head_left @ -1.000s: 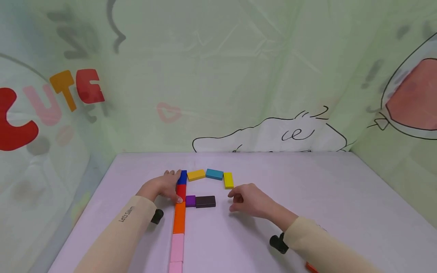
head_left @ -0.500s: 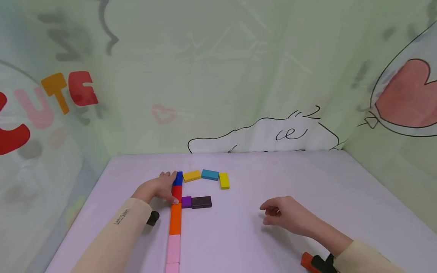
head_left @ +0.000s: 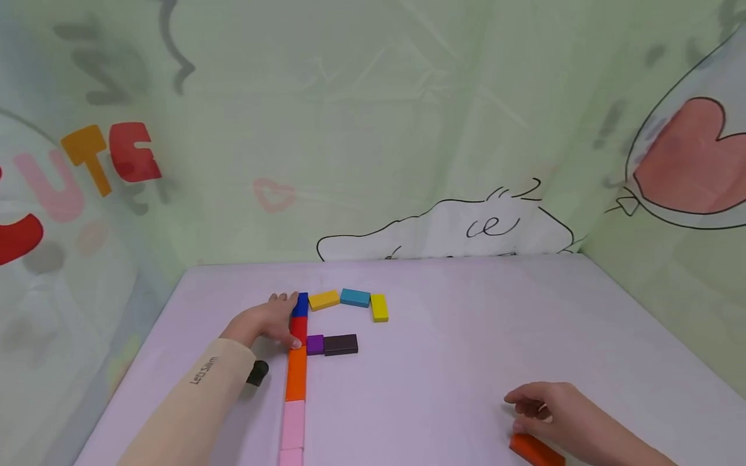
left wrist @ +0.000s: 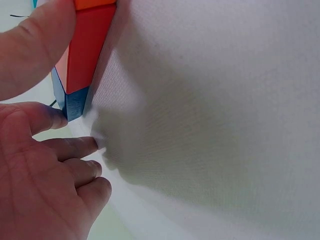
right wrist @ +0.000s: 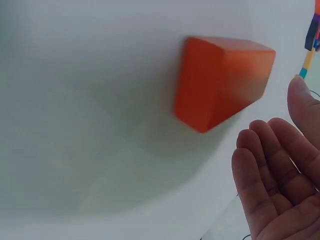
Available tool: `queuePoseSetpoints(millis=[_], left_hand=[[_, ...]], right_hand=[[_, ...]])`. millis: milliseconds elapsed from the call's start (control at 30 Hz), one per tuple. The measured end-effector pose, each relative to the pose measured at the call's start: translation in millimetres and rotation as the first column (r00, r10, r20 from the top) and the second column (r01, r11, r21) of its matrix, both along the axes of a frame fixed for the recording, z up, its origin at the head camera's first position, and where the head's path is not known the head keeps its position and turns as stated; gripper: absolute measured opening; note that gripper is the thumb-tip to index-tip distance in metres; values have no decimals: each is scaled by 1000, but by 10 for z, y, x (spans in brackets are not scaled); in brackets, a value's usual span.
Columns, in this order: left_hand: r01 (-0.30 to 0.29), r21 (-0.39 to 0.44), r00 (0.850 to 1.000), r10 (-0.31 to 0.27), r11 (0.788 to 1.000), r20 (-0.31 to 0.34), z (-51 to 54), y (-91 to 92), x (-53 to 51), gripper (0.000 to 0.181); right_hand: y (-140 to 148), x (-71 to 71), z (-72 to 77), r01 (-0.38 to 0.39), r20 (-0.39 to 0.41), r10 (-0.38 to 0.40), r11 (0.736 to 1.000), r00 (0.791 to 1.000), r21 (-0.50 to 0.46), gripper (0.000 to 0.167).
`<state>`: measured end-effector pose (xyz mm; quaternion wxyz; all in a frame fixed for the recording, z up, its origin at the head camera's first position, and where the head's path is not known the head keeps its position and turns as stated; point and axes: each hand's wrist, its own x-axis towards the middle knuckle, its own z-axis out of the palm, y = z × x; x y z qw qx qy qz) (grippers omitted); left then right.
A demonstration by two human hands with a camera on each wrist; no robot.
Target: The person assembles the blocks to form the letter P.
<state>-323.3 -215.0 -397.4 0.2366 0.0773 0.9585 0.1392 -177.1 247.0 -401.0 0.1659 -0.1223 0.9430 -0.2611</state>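
Note:
My left hand [head_left: 265,321] rests along the left side of a block column. Its thumb touches the red block [head_left: 299,329], and a fingertip meets the blue block [left wrist: 75,102] at the far end. Below these lie an orange block [head_left: 296,374] and pink blocks [head_left: 293,424]. At front right, my right hand [head_left: 562,414] hovers beside an orange-red block [right wrist: 225,80], holding nothing. In the right wrist view its fingers are loosely extended, with a gap between them and that block.
From the column's top, yellow-orange [head_left: 324,300], teal [head_left: 355,298] and yellow [head_left: 379,308] blocks bend rightward. A purple block [head_left: 315,345] and a dark brown block [head_left: 340,344] branch off lower down. Printed cloth walls [head_left: 373,129] enclose the table [head_left: 437,362].
My right hand has moved from beside the yellow block to the front right, near the orange-red block. My left hand stays at the column. The view has shifted slightly.

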Motion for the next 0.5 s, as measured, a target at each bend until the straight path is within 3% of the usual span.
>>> queuePoseSetpoints(millis=[200, 300, 500], left_hand=[[-1, -6, 1000, 1, 1000, -1, -8, 7, -4, 104], [-1, -2, 1000, 1, 1000, 3, -11, -3, -7, 104], [2, 1, 1000, -2, 1000, 0, -15, -1, -9, 104]], right_hand=[[120, 122, -60, 47, 119, -44, 999, 992, -21, 36], [123, 151, -59, 38, 108, -36, 999, 994, -15, 35], [121, 196, -48, -55, 56, 57, 998, 997, -39, 28]])
